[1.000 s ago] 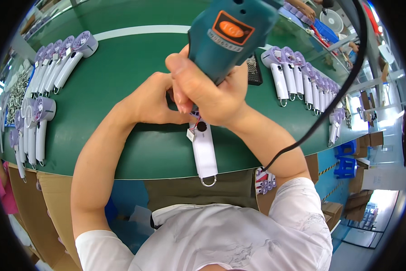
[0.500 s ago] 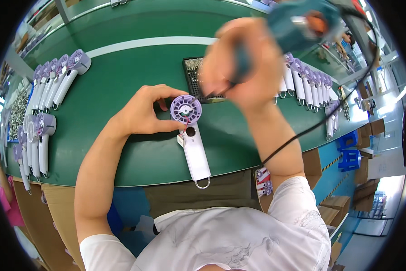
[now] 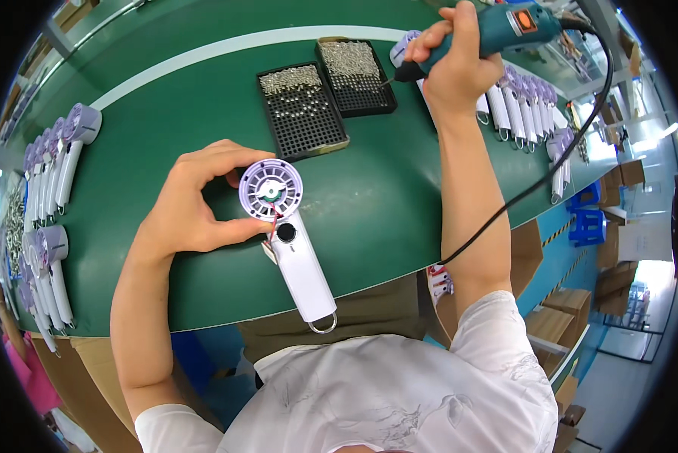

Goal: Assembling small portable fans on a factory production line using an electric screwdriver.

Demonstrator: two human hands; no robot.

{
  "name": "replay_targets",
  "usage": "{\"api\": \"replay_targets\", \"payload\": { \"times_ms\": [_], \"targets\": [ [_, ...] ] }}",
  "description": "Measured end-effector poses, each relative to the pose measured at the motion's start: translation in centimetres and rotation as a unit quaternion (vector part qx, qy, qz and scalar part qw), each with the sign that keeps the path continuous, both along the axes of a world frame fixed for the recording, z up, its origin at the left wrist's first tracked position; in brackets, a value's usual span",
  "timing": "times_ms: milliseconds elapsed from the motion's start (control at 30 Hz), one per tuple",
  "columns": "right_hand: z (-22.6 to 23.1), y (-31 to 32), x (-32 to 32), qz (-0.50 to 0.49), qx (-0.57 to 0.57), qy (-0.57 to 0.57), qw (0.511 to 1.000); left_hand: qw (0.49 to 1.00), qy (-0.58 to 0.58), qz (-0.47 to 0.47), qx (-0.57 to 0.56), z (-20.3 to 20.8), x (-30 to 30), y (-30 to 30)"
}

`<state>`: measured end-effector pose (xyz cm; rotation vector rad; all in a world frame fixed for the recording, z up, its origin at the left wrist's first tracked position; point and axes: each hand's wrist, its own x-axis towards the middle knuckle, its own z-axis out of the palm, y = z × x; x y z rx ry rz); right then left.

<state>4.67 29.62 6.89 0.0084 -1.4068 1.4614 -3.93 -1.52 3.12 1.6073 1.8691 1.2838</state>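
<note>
My left hand grips the round purple head of a handheld fan between thumb and fingers. The fan lies on the green table with its white handle toward me and a metal loop at the end. Red wires and a small white connector hang out beside its dark round button. Up at the right, my right hand is wrapped round a teal electric screwdriver with a black cord. Its bit points left, at the edge of a black screw tray. A second screw tray sits beside it, partly filled with screws.
Rows of similar white and purple fans lie at the left and at the right. The screwdriver's cord runs down past my right forearm. Cardboard boxes and a blue stool stand on the floor at right.
My right hand has swung up and right with the screwdriver, away from the fan head to the trays. The fan and my left hand appear farther left; both trays now show.
</note>
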Motion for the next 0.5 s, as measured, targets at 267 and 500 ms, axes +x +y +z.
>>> {"api": "replay_targets", "payload": {
  "times_ms": [267, 500],
  "targets": [
    [0.17, -0.97, -0.33, -0.03, -0.075, -0.038, 0.996, 1.0, 0.005, 0.002, 0.025, -0.67, -0.1, 0.32],
    [-0.01, -1.01, -0.42, -0.03, -0.077, -0.045, 0.996, 1.0, 0.004, -0.002, 0.002, -0.07, -0.11, 0.09]
  ]
}}
